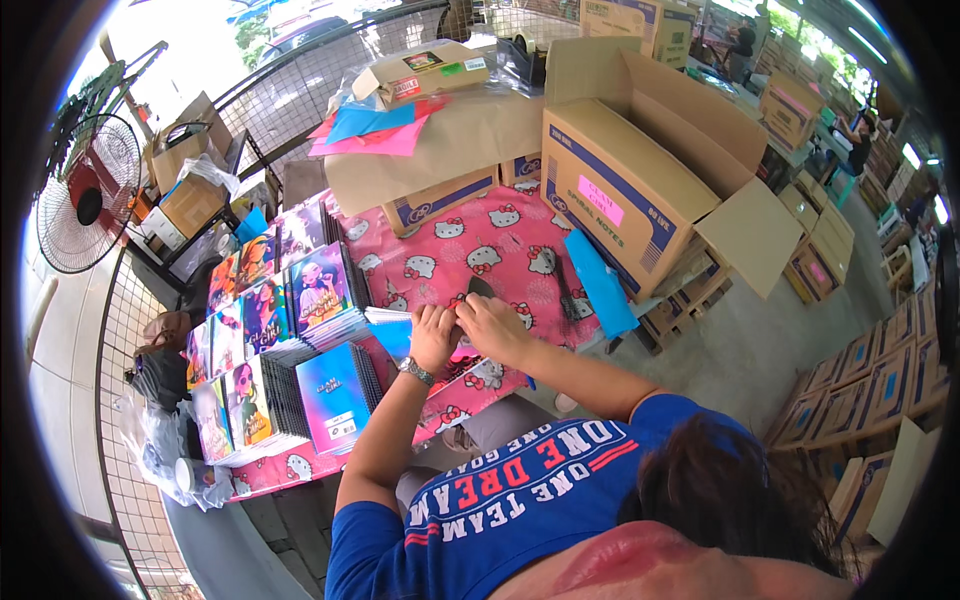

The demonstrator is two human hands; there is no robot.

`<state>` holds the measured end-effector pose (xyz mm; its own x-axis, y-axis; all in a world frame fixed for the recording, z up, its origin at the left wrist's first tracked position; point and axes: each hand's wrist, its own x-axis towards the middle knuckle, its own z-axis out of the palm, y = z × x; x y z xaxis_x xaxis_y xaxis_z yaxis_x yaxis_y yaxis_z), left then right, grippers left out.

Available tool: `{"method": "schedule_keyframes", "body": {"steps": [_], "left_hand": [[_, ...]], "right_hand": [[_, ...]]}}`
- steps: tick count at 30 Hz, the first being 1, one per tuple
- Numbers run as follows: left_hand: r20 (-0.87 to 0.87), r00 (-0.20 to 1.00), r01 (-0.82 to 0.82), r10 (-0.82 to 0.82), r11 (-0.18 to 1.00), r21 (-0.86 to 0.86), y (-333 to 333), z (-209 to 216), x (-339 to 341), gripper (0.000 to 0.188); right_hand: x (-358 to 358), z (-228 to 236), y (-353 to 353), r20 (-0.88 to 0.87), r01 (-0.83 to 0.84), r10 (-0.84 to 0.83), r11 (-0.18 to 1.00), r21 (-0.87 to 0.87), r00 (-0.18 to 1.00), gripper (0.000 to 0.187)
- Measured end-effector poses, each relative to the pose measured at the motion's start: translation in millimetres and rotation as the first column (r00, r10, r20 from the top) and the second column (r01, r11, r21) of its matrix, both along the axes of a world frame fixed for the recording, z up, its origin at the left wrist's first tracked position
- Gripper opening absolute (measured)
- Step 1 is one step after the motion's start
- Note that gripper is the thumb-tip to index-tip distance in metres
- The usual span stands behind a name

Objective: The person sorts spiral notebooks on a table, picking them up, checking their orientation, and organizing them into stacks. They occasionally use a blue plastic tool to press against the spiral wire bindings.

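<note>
My left hand (pixel 434 337), with a watch (pixel 416 372) on its wrist, and my right hand (pixel 494 328) meet over the near part of the table. Both have their fingers curled in. Whatever they pinch is hidden by the fingers. Just beyond the right hand, a small dark grey piece (pixel 481 287) sticks up; I cannot tell its kind. Under and beside my left hand lies a blue-covered notebook (pixel 394 338), its white page edges showing. To the left stand several stacks of spiral notebooks with illustrated covers (pixel 322 287), and nearer me a blue-and-pink notebook stack (pixel 334 392).
A pink patterned cloth (pixel 440 262) covers the table. An open carton (pixel 625 195) stands at the far right, a blue sheet (pixel 600 285) beside it. Coloured papers (pixel 372 125) lie on a paper-covered box (pixel 440 150). A fan (pixel 88 205) stands left; stacked cartons (pixel 870 375) fill the right.
</note>
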<state>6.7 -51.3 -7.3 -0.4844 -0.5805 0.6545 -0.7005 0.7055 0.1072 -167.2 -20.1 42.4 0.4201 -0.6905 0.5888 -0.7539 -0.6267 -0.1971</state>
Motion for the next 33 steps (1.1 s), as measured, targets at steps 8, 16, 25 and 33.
{"method": "schedule_keyframes", "body": {"steps": [8, 16, 25, 33], "left_hand": [[0.101, 0.987, -0.148, 0.125, 0.953, 0.264, 10.8, 9.9, -6.6, 0.039], [-0.111, 0.925, -0.296, 0.362, 0.874, 0.386, 33.1, -0.1, -3.9, 0.037], [-0.032, 0.903, -0.397, 0.428, 0.863, 0.312, 42.8, 9.5, -19.9, 0.036], [0.034, 0.903, -0.415, 0.429, 0.847, 0.33, 37.1, -0.1, -11.6, 0.044]], "right_hand": [[-13.8, -12.2, -12.4, -0.095, 0.013, -0.012, 1.0, 0.008, 0.995, 0.016], [-9.5, -1.7, -4.9, 0.048, -0.179, 0.176, 0.98, 0.083, 0.983, 0.026], [-7.4, -13.5, -3.9, -0.036, -0.084, 0.086, 0.995, 0.061, 0.996, 0.025], [-4.1, -18.8, -16.4, 0.038, -0.19, 0.187, 0.975, 0.119, 0.982, 0.022]]}}
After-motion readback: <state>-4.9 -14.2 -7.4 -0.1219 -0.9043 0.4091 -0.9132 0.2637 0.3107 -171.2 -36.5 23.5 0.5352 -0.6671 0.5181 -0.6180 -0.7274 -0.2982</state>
